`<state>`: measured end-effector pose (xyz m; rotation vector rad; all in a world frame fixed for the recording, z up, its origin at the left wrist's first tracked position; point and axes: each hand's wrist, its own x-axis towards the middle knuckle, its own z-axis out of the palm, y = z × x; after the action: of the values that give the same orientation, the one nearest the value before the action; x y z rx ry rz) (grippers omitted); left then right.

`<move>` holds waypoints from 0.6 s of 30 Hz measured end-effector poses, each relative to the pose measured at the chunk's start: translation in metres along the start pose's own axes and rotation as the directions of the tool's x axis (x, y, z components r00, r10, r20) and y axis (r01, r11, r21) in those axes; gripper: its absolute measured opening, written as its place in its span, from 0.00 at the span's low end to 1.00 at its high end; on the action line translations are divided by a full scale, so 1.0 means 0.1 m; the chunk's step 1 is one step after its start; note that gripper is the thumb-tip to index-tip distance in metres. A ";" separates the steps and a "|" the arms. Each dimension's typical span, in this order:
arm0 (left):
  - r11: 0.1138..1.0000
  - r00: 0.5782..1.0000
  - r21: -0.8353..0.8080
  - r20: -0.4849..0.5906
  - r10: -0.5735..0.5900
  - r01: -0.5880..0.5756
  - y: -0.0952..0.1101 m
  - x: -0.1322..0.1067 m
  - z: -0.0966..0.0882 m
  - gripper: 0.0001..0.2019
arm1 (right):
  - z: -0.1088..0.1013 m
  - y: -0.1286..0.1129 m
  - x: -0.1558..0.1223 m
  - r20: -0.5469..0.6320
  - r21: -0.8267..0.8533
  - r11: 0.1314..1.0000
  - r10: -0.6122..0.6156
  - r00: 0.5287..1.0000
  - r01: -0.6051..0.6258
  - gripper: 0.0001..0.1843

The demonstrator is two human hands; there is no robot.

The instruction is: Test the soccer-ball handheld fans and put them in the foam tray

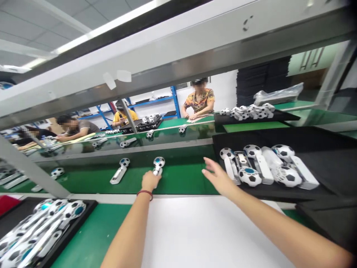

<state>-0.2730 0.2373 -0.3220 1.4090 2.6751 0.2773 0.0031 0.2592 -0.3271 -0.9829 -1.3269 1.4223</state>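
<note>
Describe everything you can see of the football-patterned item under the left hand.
The football-patterned handled item has a round head printed with black and white panels, with a blue circular patch on top, and a white handle that looks like plastic. The head points away from the person, and the handle runs back toward them. The left hand covers the lower handle, hiding its end, though whether it grips the item cannot be told. The item lies on a green work surface, near the surface's front edge.

Glossy white plastic soccer-ball devices lie on a smooth green belt beneath a brushed-metal shelf rail.
</note>
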 end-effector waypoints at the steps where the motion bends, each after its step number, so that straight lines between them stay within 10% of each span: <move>1: 0.999 0.999 -0.029 -0.002 0.046 -0.046 0.05 -0.11 0.02 0.14 | 0.21 0.06 -0.02 0.049 0.069 0.992 0.098 0.994 -0.101 0.38; 6: 0.950 0.957 -0.118 -0.049 0.286 -0.290 0.29 -0.91 0.14 0.18 | 1.00 0.23 -0.15 0.255 0.385 0.833 0.319 0.913 -0.398 0.32; 11: 0.906 0.904 0.031 -0.053 0.424 -0.423 0.20 -1.36 0.34 0.27 | 1.26 0.36 -0.22 0.193 0.635 0.658 0.372 0.908 -0.404 0.30; 16: 0.622 0.623 0.015 0.042 0.781 -0.782 -0.26 -0.69 0.04 0.26 | 1.11 0.50 -0.08 0.127 0.724 0.603 0.360 0.924 -0.334 0.29; 18: 0.763 0.753 0.172 -0.131 0.645 -0.624 -0.53 -0.18 -0.24 0.18 | 1.03 0.51 -0.01 0.121 0.729 0.611 0.329 0.936 -0.309 0.30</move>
<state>-0.3092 0.1904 -0.3095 2.4221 2.2505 0.3126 -0.1011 0.2321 -0.3683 -0.6717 -0.4241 1.9858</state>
